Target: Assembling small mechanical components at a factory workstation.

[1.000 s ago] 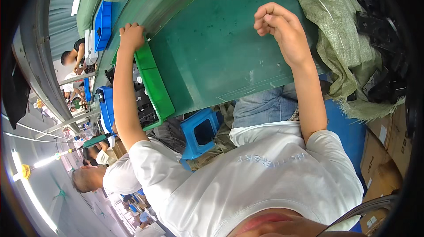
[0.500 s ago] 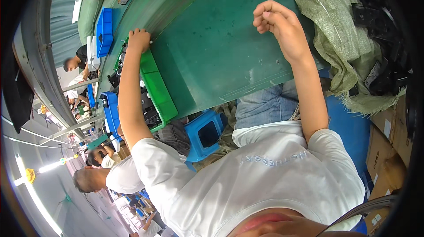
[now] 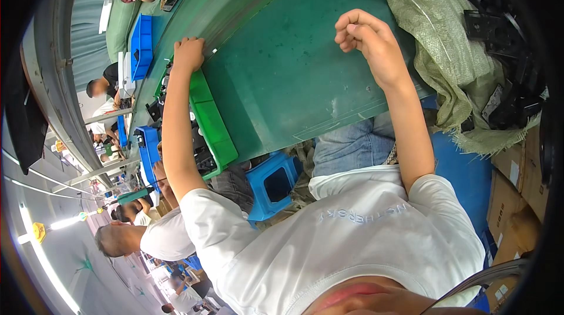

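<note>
Left hand (image 3: 189, 54) sits curled at the far end of the green bin (image 3: 212, 121), fingers closed over its rim where it meets the green worktop (image 3: 282, 74) — looks like early days, bin not shifted anywhere obvious. Right hand (image 3: 367, 39) hovers above the worktop in a loose fist; can't tell if it's pinching anything. A woven sack (image 3: 446, 51) lies just to the right.

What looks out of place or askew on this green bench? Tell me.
Nothing is spilled or damaged. The green woven sack lies crumpled over the green bench edge, its frayed end hanging off. The left hand rests at the green bin; the right hand is curled, apparently empty.
</note>
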Action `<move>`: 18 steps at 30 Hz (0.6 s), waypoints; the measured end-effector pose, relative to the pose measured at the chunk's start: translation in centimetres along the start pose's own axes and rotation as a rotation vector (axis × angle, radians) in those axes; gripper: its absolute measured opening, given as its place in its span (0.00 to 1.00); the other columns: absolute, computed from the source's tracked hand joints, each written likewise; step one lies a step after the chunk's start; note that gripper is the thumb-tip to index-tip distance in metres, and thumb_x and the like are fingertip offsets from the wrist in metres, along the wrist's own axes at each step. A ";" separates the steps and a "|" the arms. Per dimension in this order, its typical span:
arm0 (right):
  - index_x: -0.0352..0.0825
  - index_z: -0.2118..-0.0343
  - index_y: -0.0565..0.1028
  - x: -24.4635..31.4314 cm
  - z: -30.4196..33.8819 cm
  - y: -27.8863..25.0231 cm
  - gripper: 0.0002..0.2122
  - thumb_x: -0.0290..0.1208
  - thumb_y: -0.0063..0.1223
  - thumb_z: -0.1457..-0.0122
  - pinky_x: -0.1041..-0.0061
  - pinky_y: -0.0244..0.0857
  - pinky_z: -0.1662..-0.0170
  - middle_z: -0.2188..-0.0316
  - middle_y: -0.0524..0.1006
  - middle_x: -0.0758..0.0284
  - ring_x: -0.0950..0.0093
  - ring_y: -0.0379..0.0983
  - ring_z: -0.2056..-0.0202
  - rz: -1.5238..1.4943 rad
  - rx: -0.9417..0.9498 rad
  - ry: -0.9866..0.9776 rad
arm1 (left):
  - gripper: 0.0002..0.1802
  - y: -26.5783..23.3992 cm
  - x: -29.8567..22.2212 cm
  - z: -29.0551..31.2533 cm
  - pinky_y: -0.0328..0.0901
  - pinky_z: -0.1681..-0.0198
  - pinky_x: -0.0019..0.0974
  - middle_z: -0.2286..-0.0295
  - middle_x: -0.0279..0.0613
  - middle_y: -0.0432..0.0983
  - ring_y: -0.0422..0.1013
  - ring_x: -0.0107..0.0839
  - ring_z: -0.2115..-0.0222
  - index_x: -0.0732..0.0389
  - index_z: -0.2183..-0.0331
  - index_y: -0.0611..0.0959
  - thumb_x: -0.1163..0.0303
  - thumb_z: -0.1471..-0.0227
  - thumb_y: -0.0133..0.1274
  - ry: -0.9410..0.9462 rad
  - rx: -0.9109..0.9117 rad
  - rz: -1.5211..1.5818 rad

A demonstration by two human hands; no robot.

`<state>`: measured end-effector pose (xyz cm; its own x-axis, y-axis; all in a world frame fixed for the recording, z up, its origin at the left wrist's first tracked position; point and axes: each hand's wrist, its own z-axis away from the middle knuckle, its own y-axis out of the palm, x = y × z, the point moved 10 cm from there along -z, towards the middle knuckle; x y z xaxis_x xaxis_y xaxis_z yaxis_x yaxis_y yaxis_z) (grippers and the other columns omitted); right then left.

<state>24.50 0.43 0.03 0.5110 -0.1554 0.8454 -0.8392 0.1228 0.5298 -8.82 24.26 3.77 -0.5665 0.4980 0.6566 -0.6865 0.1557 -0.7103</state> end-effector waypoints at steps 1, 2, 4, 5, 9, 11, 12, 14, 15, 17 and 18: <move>0.31 0.66 0.74 0.0 0.0 -0.2 0.09 0.26 0.40 0.42 0.81 0.60 0.62 0.73 0.74 0.65 0.78 0.66 0.70 -0.003 -0.006 0.001 | 0.12 -0.8 -0.3 -0.1 0.61 0.56 0.46 0.61 0.41 0.77 0.70 0.46 0.61 0.57 0.63 0.81 0.70 0.49 0.47 -0.007 -0.037 0.027; 0.30 0.66 0.74 -0.1 0.0 -0.3 0.09 0.26 0.40 0.42 0.81 0.61 0.62 0.73 0.74 0.65 0.78 0.66 0.71 -0.006 -0.012 0.002 | 0.12 -1.5 -0.5 -0.2 0.62 0.56 0.46 0.62 0.41 0.78 0.71 0.46 0.62 0.57 0.63 0.81 0.70 0.49 0.47 -0.014 -0.074 0.056; 0.30 0.66 0.74 -0.1 0.1 -0.5 0.09 0.26 0.40 0.42 0.81 0.61 0.62 0.73 0.74 0.65 0.78 0.66 0.71 0.000 -0.019 0.001 | 0.12 -2.8 -0.9 -0.7 0.63 0.57 0.45 0.62 0.42 0.78 0.71 0.46 0.63 0.57 0.62 0.81 0.70 0.49 0.47 -0.021 -0.118 0.090; 0.30 0.66 0.74 0.0 0.0 -0.4 0.09 0.26 0.40 0.42 0.81 0.61 0.62 0.73 0.74 0.65 0.78 0.66 0.71 0.002 -0.014 0.002 | 0.13 -3.2 -1.0 -1.1 0.64 0.58 0.44 0.62 0.42 0.78 0.72 0.46 0.64 0.57 0.62 0.81 0.69 0.49 0.47 -0.030 -0.119 0.209; 0.30 0.66 0.74 0.4 -0.1 0.1 0.09 0.26 0.40 0.42 0.81 0.61 0.63 0.73 0.74 0.64 0.77 0.67 0.71 0.041 -0.007 -0.012 | 0.15 -4.6 -2.2 -3.6 0.67 0.61 0.41 0.62 0.42 0.79 0.74 0.44 0.66 0.59 0.59 0.80 0.68 0.49 0.48 -0.043 -0.147 0.585; 0.30 0.66 0.74 0.0 -0.2 0.3 0.09 0.26 0.40 0.43 0.81 0.62 0.63 0.73 0.75 0.64 0.77 0.67 0.71 0.033 0.006 0.013 | 0.17 -5.7 -3.3 -5.5 0.68 0.61 0.40 0.61 0.43 0.79 0.75 0.43 0.67 0.61 0.57 0.79 0.67 0.50 0.49 -0.053 -0.216 0.897; 0.30 0.66 0.74 -0.2 -0.2 0.5 0.09 0.26 0.40 0.43 0.81 0.62 0.63 0.73 0.75 0.64 0.77 0.67 0.71 0.028 0.013 0.024 | 0.19 -6.4 -3.8 -6.4 0.68 0.62 0.39 0.61 0.44 0.79 0.75 0.43 0.67 0.61 0.55 0.78 0.67 0.50 0.50 -0.053 -0.251 1.053; 0.30 0.66 0.74 -0.2 -0.2 0.3 0.09 0.25 0.40 0.43 0.81 0.62 0.63 0.73 0.75 0.64 0.77 0.67 0.71 0.043 0.015 0.020 | 0.24 -8.0 -5.3 -8.5 0.68 0.61 0.38 0.60 0.45 0.78 0.75 0.41 0.66 0.64 0.52 0.76 0.65 0.51 0.52 -0.063 -0.256 1.382; 0.30 0.67 0.74 -0.2 -0.2 0.0 0.09 0.25 0.40 0.43 0.81 0.62 0.63 0.73 0.75 0.64 0.77 0.67 0.71 0.040 0.001 0.024 | 0.28 -9.0 -6.6 -9.6 0.68 0.60 0.37 0.59 0.46 0.78 0.74 0.41 0.65 0.66 0.50 0.74 0.64 0.52 0.54 -0.072 -0.222 1.554; 0.31 0.67 0.74 -0.2 -0.1 -0.3 0.09 0.25 0.40 0.43 0.81 0.62 0.63 0.73 0.75 0.64 0.77 0.68 0.71 0.029 -0.017 0.030 | 0.30 -11.3 -7.6 -11.8 0.68 0.58 0.38 0.57 0.47 0.76 0.73 0.41 0.62 0.65 0.49 0.72 0.63 0.53 0.55 -0.072 -0.364 1.393; 0.31 0.67 0.74 -0.2 -0.1 -0.4 0.08 0.25 0.40 0.43 0.81 0.62 0.63 0.74 0.75 0.64 0.77 0.68 0.71 0.022 -0.026 0.032 | 0.32 -12.9 -7.7 -12.8 0.67 0.56 0.38 0.54 0.49 0.74 0.72 0.42 0.58 0.64 0.47 0.71 0.62 0.54 0.56 -0.087 -0.483 1.217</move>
<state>24.79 0.51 -0.34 0.4983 -0.1214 0.8585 -0.8454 0.1517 0.5121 10.22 29.35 4.61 -0.7430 0.4824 -0.4640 0.5031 -0.0547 -0.8625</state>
